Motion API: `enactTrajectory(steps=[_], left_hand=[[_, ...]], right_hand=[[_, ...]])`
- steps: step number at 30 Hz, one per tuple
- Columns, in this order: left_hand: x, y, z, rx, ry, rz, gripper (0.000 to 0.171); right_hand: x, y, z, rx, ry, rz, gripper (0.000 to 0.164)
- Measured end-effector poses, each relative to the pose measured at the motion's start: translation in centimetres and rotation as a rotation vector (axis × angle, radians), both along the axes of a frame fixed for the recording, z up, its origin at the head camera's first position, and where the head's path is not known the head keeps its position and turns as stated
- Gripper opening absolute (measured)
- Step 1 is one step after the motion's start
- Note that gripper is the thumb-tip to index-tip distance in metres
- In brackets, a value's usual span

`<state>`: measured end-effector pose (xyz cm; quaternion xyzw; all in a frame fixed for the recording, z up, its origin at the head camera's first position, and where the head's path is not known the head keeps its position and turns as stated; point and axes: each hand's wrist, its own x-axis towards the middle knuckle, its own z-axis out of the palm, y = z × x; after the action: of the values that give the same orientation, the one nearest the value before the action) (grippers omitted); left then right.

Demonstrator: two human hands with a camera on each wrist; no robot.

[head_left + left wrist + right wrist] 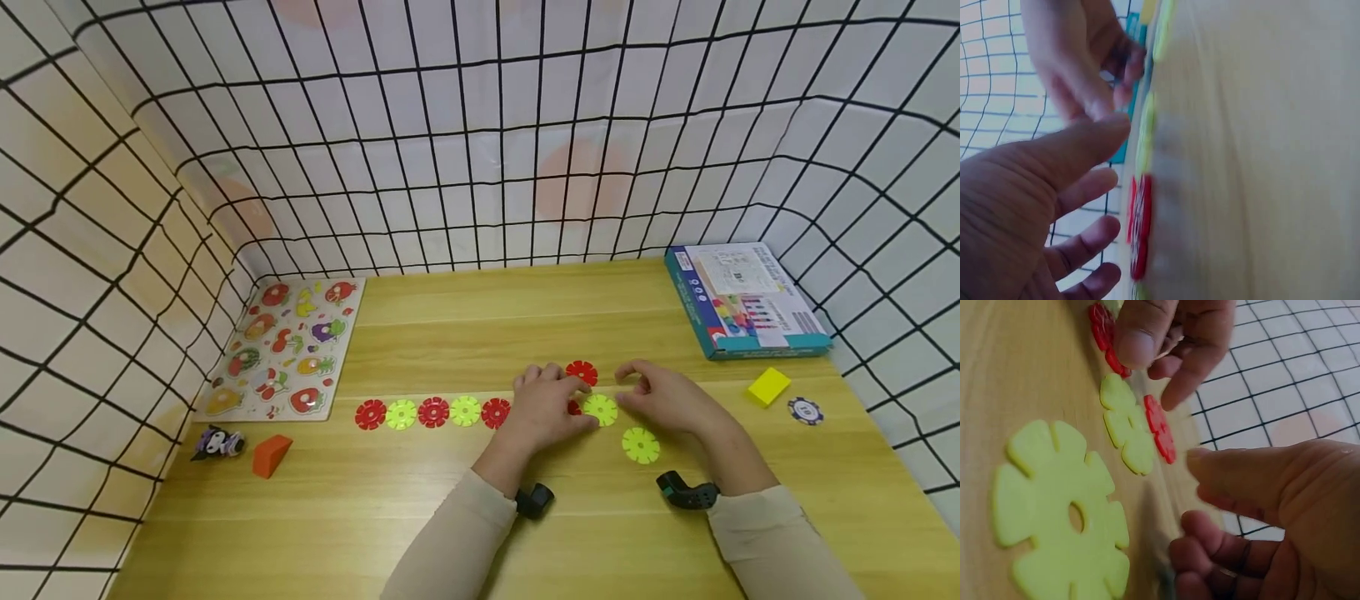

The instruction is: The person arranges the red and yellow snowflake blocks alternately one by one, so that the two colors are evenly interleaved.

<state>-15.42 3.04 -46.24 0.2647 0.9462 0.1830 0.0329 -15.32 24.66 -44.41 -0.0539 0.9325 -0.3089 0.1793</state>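
Observation:
A row of flat, notched plastic discs, red and yellow-green in turn, runs across the table; a red disc (pixel 371 407) is its left end. My left hand (pixel 542 410) hovers over the right part of the row, fingers spread, hiding some discs. Between my hands lies the row's last yellow-green disc (pixel 600 402) (pixel 1116 394). My right hand (pixel 666 398) is just right of it, thumb and index finger apart with nothing between them, the other fingers loosely curled. A loose red disc (pixel 581 368) (pixel 1157 428) lies behind the row. Nearer me is another yellow-green disc (pixel 641 435) (pixel 1022 506).
At the back left lies a fruit picture board (pixel 300 387), with a small dark figurine (pixel 217 442) and an orange block (pixel 271 456) in front. A box (pixel 765 312), a yellow block (pixel 768 387) and a poker chip (pixel 806 410) are on the right. Black netting encloses the table's back and sides.

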Motion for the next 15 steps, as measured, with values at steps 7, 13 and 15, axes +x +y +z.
enactTrajectory(steps=[7,13,15], left_hand=[[0.1,0.6,-0.8,-0.026,-0.007,0.002,0.042],[0.0,0.8,-0.9,-0.031,0.001,-0.019,0.041],[0.0,0.9,-1.0,-0.022,0.005,-0.022,0.040]], right_hand=[[-3.6,-1.4,-1.1,-0.008,0.045,0.046,0.039],[-5.8,-1.9,-1.4,-0.004,0.042,0.151,0.041],[-6.2,-2.0,-1.3,0.010,0.040,0.178,0.039]])
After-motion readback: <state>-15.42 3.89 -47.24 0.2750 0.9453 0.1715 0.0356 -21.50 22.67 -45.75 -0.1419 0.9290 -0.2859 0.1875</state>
